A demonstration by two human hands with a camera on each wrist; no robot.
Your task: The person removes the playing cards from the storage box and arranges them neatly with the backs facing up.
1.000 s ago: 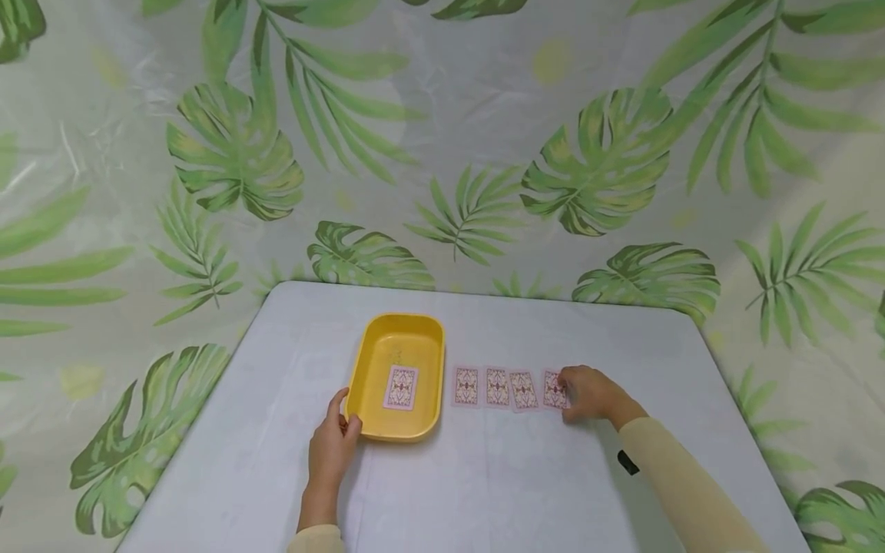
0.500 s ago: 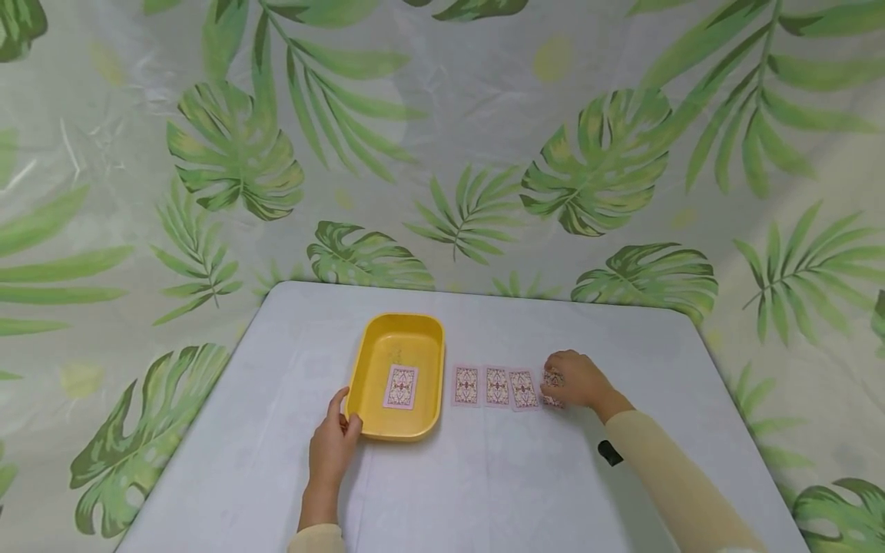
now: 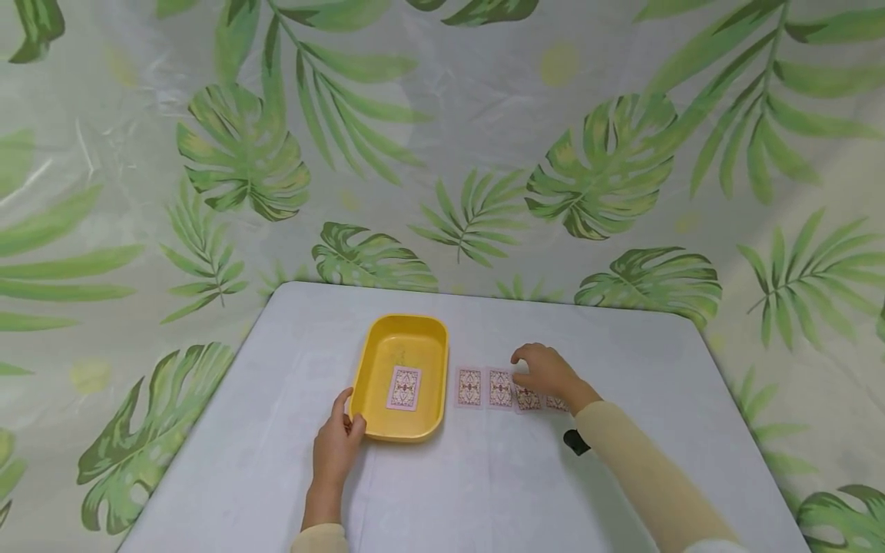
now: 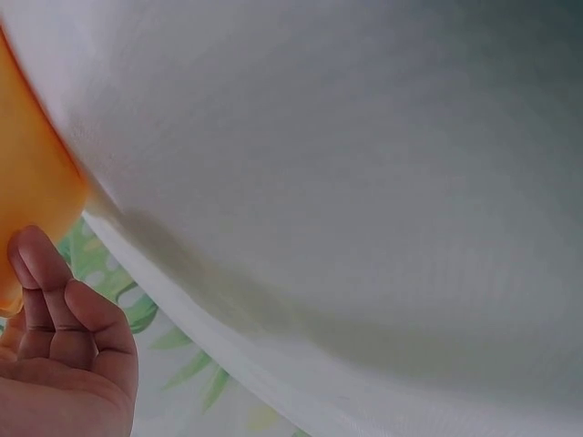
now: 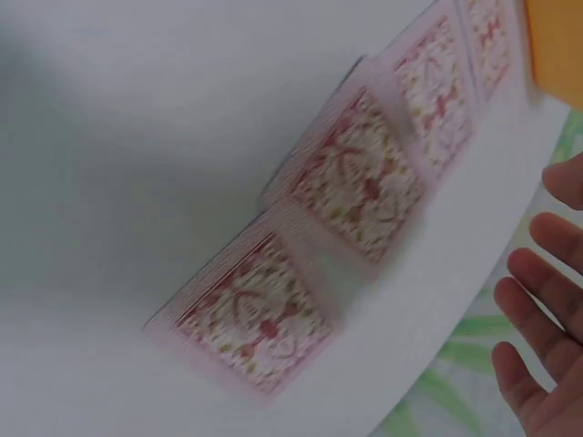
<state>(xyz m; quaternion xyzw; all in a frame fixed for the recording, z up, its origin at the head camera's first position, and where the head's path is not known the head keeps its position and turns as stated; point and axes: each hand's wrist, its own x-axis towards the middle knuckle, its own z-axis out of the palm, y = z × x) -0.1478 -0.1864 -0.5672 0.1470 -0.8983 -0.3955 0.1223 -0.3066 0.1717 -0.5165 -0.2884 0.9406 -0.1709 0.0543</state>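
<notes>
A yellow plastic tray (image 3: 369, 361) stands on the table, with one playing card (image 3: 404, 388) lying face down in it. At the tray's near left corner my left hand (image 3: 335, 449) grips the rim; in the left wrist view its bent fingers (image 4: 46, 264) meet the outer wall. Several more face-down playing cards (image 3: 469, 386) with red patterned backs lie in a row right of the tray. Over the right part of that row hovers my right hand (image 3: 549, 374), fingers apart and holding nothing. It partly covers the two rightmost cards, which the right wrist view shows flat and blurred.
A white cloth covers the table (image 3: 456, 484). Behind it hangs a leaf-patterned sheet (image 3: 477, 138), reaching down past the table's edges. A small black device (image 3: 576, 442) sits under the right wrist.
My right hand has left the rightmost card and moved left, above the row. The cards have stayed in their row. My left hand keeps its place at the tray.
</notes>
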